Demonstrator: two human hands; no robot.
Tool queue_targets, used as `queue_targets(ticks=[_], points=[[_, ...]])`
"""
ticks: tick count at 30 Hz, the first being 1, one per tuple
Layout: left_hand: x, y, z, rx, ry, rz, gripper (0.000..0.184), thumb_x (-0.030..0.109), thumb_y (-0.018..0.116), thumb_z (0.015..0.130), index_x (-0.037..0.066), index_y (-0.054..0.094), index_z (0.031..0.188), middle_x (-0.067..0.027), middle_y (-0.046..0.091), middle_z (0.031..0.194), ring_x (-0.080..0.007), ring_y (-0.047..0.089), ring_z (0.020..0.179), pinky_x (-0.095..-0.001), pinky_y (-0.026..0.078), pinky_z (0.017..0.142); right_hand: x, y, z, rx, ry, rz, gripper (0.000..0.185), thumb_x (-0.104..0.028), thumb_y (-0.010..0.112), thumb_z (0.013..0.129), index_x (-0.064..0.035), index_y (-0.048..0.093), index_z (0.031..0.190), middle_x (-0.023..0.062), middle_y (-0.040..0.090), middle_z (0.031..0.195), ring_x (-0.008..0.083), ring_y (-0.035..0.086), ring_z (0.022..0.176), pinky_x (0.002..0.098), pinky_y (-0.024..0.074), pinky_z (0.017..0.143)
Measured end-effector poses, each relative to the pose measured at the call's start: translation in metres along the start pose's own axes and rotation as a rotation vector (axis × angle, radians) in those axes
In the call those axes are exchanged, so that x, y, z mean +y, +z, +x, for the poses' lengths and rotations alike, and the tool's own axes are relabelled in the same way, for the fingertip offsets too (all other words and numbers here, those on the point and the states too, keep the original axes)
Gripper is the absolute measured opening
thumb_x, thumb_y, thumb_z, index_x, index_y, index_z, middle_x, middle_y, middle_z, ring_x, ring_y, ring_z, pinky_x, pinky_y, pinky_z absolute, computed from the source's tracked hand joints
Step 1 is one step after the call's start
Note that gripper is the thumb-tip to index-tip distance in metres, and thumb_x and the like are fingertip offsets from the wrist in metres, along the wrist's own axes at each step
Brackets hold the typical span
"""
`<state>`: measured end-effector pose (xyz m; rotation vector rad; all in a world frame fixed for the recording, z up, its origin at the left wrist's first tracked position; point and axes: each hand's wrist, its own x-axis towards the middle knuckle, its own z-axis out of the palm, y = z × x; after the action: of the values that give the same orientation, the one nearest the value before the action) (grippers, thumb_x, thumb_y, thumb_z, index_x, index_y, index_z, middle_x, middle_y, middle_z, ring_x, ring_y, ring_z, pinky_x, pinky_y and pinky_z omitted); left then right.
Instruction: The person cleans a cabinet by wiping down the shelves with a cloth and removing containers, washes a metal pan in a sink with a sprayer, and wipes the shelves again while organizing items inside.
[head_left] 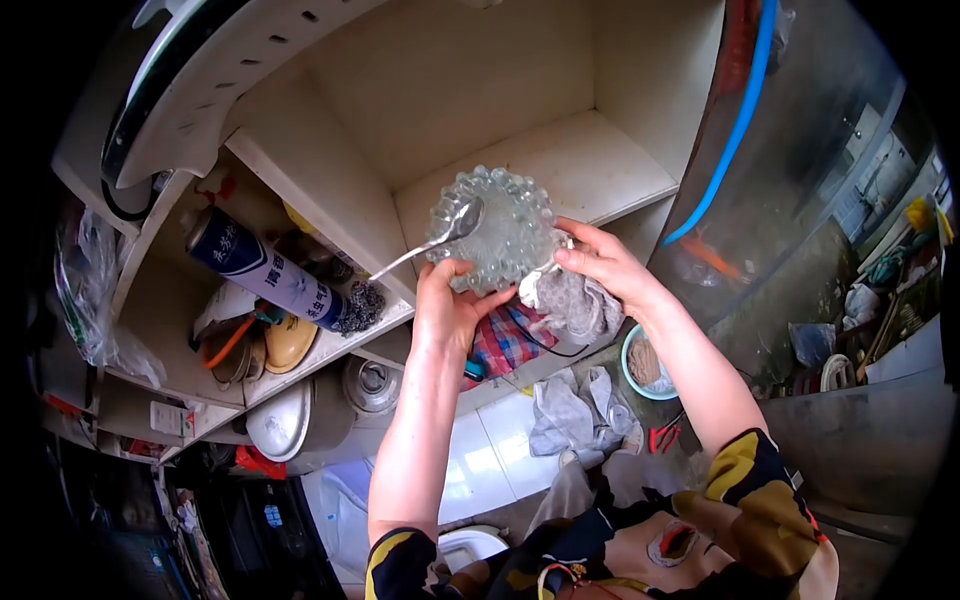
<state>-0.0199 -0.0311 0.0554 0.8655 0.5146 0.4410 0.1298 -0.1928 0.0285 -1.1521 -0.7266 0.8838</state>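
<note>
A clear glass dish (505, 240) with a knobbly, beaded rim is held up in front of an open cabinet compartment. Across its left side lies a metal spoon (462, 220), the handle sticking out past the rim. My left hand (448, 308) grips the dish's lower left edge, thumb beside the spoon handle. At the right edge, my right hand (605, 262) is closed on a bunched grey cloth (580, 306), which touches the dish. Part of the fingers is hidden behind the dish and cloth.
The cabinet shelf (560, 160) is behind the dish. A blue spray can (265, 270) and a dark scouring pad (360, 306) sit in the left compartment. A blue hose (738, 125) hangs at right. Below are a basin (645, 365), red-handled pliers (665, 434) and rags (575, 412).
</note>
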Motion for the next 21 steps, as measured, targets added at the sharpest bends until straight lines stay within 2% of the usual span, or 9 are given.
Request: queue_targets(ticks=[2, 3, 6, 11, 13, 17, 18, 19, 21], points=[[0.005, -0.001, 0.016, 0.034, 0.023, 0.005, 0.034, 0.012, 0.046, 0.079, -0.002, 0.039, 0.109, -0.0200, 0.042, 0.119, -0.0389, 0.049, 0.107, -0.0564, 0.051, 0.078, 0.007, 0.000, 0.002, 0.027, -0.024, 0.045, 0.064, -0.023, 0.066, 0.083, 0.0037, 0.036, 0.132, 0.0138, 0.057, 0.110, 0.0151, 0.056, 0.097, 0.0266, 0.0449, 0.084], [0.008, -0.001, 0.024, 0.030, 0.026, 0.008, 0.034, 0.012, 0.046, 0.079, -0.002, 0.039, 0.109, -0.0200, 0.042, 0.119, -0.0389, 0.049, 0.107, -0.0564, 0.051, 0.078, 0.009, 0.000, 0.001, 0.053, -0.044, 0.089, 0.062, -0.023, 0.066, 0.083, 0.0038, 0.038, 0.131, 0.0138, 0.056, 0.112, 0.0155, 0.056, 0.099, 0.0270, 0.0448, 0.085], [0.011, -0.007, 0.042, 0.130, -0.008, 0.028, 0.023, 0.013, 0.048, 0.080, 0.001, 0.042, 0.098, -0.0197, 0.043, 0.116, -0.0382, 0.050, 0.106, -0.0567, 0.053, 0.075, 0.018, -0.005, -0.004, 0.072, -0.030, 0.157, 0.057, -0.022, 0.064, 0.084, 0.0045, 0.040, 0.129, 0.0114, 0.056, 0.114, 0.0154, 0.055, 0.102, 0.0274, 0.0446, 0.087], [0.014, -0.018, 0.058, 0.255, 0.003, 0.073, 0.024, 0.017, 0.048, 0.082, 0.002, 0.043, 0.100, -0.0203, 0.045, 0.115, -0.0367, 0.051, 0.104, -0.0559, 0.054, 0.073, 0.030, -0.021, -0.018, 0.096, 0.025, 0.324, 0.053, -0.020, 0.062, 0.085, 0.0042, 0.042, 0.128, 0.0097, 0.057, 0.113, 0.0151, 0.056, 0.101, 0.0279, 0.0455, 0.087], [0.017, -0.021, 0.060, 0.260, -0.017, 0.114, 0.029, 0.021, 0.043, 0.086, 0.002, 0.043, 0.107, -0.0201, 0.048, 0.113, -0.0359, 0.052, 0.103, -0.0549, 0.054, 0.074, 0.033, -0.025, -0.021, 0.134, 0.057, 0.374, 0.049, -0.022, 0.063, 0.085, 0.0034, 0.047, 0.124, 0.0091, 0.059, 0.109, 0.0147, 0.058, 0.098, 0.0286, 0.0478, 0.084], [0.022, -0.033, 0.071, 0.276, -0.027, 0.150, 0.037, 0.027, 0.039, 0.091, 0.004, 0.040, 0.121, -0.0181, 0.047, 0.121, -0.0343, 0.052, 0.107, -0.0560, 0.051, 0.079, 0.031, -0.031, -0.035, 0.241, 0.112, 0.445, 0.036, -0.021, 0.063, 0.083, 0.0015, 0.055, 0.110, 0.0101, 0.063, 0.100, 0.0179, 0.063, 0.091, 0.0310, 0.0511, 0.081], [0.024, -0.019, 0.063, 0.335, -0.028, 0.159, 0.038, 0.030, 0.039, 0.093, 0.006, 0.040, 0.123, -0.0173, 0.045, 0.125, -0.0335, 0.050, 0.110, -0.0566, 0.050, 0.080, 0.039, -0.039, -0.037, 0.250, 0.112, 0.465, 0.035, -0.021, 0.062, 0.084, 0.0019, 0.055, 0.110, 0.0105, 0.063, 0.101, 0.0182, 0.063, 0.090, 0.0313, 0.0511, 0.081], [0.024, -0.021, 0.062, 0.243, -0.011, 0.175, 0.042, 0.032, 0.041, 0.093, 0.008, 0.038, 0.127, -0.0166, 0.043, 0.128, -0.0337, 0.046, 0.115, -0.0579, 0.049, 0.081, 0.049, -0.046, -0.040, 0.252, 0.115, 0.492, 0.035, -0.021, 0.061, 0.084, 0.0023, 0.055, 0.110, 0.0109, 0.063, 0.101, 0.0186, 0.063, 0.090, 0.0316, 0.0512, 0.081], [0.023, -0.013, 0.053, 0.262, 0.034, 0.165, 0.045, 0.032, 0.044, 0.092, 0.009, 0.036, 0.131, -0.0154, 0.041, 0.130, -0.0335, 0.044, 0.118, -0.0584, 0.048, 0.083, 0.056, -0.050, -0.048, 0.224, 0.109, 0.498, 0.033, -0.020, 0.059, 0.085, 0.0038, 0.055, 0.108, 0.0125, 0.064, 0.099, 0.0199, 0.063, 0.090, 0.0317, 0.0513, 0.081]])
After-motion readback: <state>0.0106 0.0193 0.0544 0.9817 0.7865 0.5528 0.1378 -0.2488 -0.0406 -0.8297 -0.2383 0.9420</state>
